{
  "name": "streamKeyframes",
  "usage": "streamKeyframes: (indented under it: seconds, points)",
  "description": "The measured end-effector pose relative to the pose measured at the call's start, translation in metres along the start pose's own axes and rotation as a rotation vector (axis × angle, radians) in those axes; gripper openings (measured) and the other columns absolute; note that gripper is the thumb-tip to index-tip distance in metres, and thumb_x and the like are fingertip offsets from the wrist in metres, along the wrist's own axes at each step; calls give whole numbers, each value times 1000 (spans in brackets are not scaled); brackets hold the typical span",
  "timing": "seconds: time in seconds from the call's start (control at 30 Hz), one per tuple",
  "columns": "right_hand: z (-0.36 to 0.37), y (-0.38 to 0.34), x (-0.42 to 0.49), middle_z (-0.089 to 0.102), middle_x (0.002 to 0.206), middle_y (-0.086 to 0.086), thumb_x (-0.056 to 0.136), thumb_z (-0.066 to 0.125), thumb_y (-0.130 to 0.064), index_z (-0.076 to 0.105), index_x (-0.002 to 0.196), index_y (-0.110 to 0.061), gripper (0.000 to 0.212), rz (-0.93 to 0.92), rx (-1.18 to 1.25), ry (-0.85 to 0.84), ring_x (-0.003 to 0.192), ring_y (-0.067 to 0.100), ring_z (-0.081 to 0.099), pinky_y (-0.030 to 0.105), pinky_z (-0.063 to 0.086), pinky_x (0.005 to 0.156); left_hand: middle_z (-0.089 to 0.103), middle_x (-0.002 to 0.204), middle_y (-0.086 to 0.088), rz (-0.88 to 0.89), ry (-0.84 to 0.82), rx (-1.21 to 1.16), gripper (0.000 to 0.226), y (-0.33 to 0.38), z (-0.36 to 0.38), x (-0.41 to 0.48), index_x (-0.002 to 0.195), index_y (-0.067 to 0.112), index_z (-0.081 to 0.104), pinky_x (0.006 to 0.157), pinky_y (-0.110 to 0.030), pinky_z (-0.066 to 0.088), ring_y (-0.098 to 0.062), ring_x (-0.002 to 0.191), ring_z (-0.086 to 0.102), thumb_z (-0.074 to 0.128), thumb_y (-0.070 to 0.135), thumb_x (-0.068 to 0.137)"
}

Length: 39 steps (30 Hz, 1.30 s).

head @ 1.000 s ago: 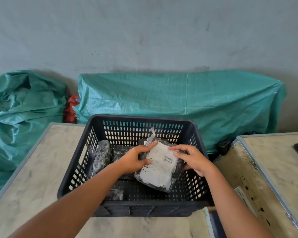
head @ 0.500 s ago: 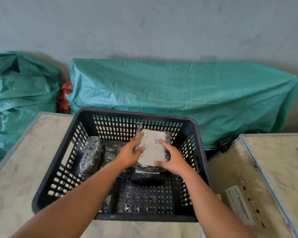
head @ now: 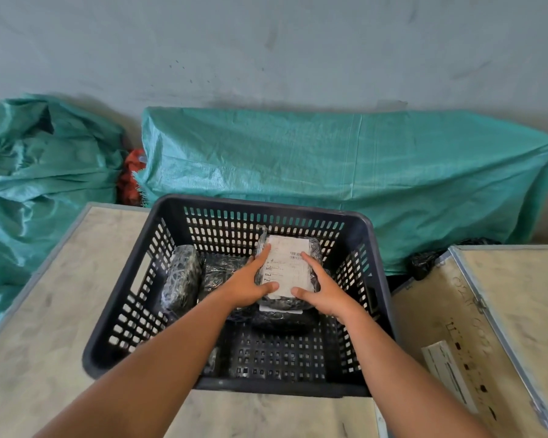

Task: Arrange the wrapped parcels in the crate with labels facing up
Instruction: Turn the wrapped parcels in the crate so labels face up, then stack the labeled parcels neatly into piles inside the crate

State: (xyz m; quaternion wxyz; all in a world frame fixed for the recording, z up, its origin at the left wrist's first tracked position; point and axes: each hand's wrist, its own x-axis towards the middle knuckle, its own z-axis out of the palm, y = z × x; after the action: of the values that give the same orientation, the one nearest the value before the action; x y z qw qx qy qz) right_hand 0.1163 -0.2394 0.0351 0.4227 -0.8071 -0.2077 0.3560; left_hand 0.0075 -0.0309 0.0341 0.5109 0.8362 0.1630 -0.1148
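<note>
A dark slotted plastic crate [head: 374,267] stands on the pale table. Inside, at the back right, a black wrapped parcel [head: 290,270] lies flat with its white label facing up, on top of another parcel whose label edge shows below it. My left hand [head: 250,284] presses its left side and my right hand [head: 321,290] its right side, fingers spread along the label. Another wrapped parcel [head: 181,278] stands on edge against the crate's left wall. A further dark parcel [head: 223,270] lies flat between them.
The crate sits on a pale table top [head: 45,327] with a metal rim. To the right is a wooden case [head: 475,311] with a white label. Green tarpaulin-covered heaps [head: 361,172] line the grey wall behind.
The labelled parcel has gone from tilted in both hands to lying flat at the crate's back right, label up. My hands now rest on its sides.
</note>
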Motion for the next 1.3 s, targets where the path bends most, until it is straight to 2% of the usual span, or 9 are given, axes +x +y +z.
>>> streamKeyframes:
  seconds: [0.2, 0.33, 0.43, 0.7, 0.9, 1.0, 1.07, 1.17, 1.3]
  points:
    - [7, -5, -15, 22, 169, -2, 91, 77, -34, 18, 161, -43, 92, -13, -88, 59, 149, 22, 29, 37, 33, 115, 8, 167, -11, -52, -47, 330, 99, 11, -15, -13, 156, 46, -11, 121, -57, 14, -30, 153, 0, 61, 60, 90]
    - [12, -3, -22, 26, 166, 11, 96, 62, -53, 12, 163, -39, 84, 20, -279, 114, 149, 32, 32, 45, 32, 120, 13, 166, -7, 18, 126, 294, 93, 22, -44, -45, 161, 36, 4, 110, -45, 42, -28, 140, 43, 61, 56, 90]
    - [14, -11, -22, 11, 169, 18, 96, 45, -67, 26, 162, -31, 77, 28, -473, 204, 156, 38, 8, 52, 16, 124, 18, 166, -1, 127, 344, 295, 82, 18, -81, -80, 158, 34, 24, 115, -37, 27, -24, 144, 37, 61, 59, 90]
    - [79, -79, -1, 45, 156, 8, 101, 60, -39, 56, 140, -15, 46, -616, -548, 223, 150, 24, 31, 42, 26, 121, 22, 164, -16, 170, 658, 343, 57, -26, -145, -148, 144, 35, 54, 120, -55, 13, -36, 152, 3, 69, 45, 91]
    - [149, -87, 41, 47, 154, 10, 95, 70, -35, 42, 152, -13, 67, -353, -546, -38, 143, 27, 40, 35, 32, 115, 32, 161, -14, -4, 517, 186, 52, -54, -147, -159, 146, 38, 52, 116, -38, 32, -26, 146, 34, 66, 38, 95]
    - [171, -74, 61, 22, 167, 16, 86, 79, -40, 24, 161, -21, 96, -220, -732, -122, 154, 35, 15, 50, 21, 123, 69, 104, 3, 7, 545, 56, 46, -61, -146, -160, 142, 38, 56, 72, -7, 47, 13, 81, 62, 64, 32, 97]
    - [182, -62, 68, 1, 170, 16, 79, 85, -42, 13, 164, -28, 113, -90, -797, -167, 155, 41, -2, 59, 12, 123, 66, 82, 5, -16, 561, -19, 46, -65, -144, -157, 141, 43, 56, 55, -14, 47, 3, 59, 58, 63, 30, 97]
    - [193, -46, 66, -21, 169, 9, 77, 89, -31, -2, 164, -31, 126, -8, -980, -195, 153, 39, -19, 56, 4, 124, 65, 98, 3, -21, 556, -111, 48, -72, -142, -153, 138, 49, 56, 71, -35, 56, -14, 76, 56, 61, 24, 98]
    - [196, -43, 64, -20, 169, 12, 82, 85, -11, -6, 163, -29, 124, -29, -1059, -150, 154, 39, -17, 51, 12, 123, 71, 107, 11, -26, 574, -198, 49, -76, -141, -147, 134, 52, 59, 59, -28, 48, -12, 64, 49, 59, 18, 99]
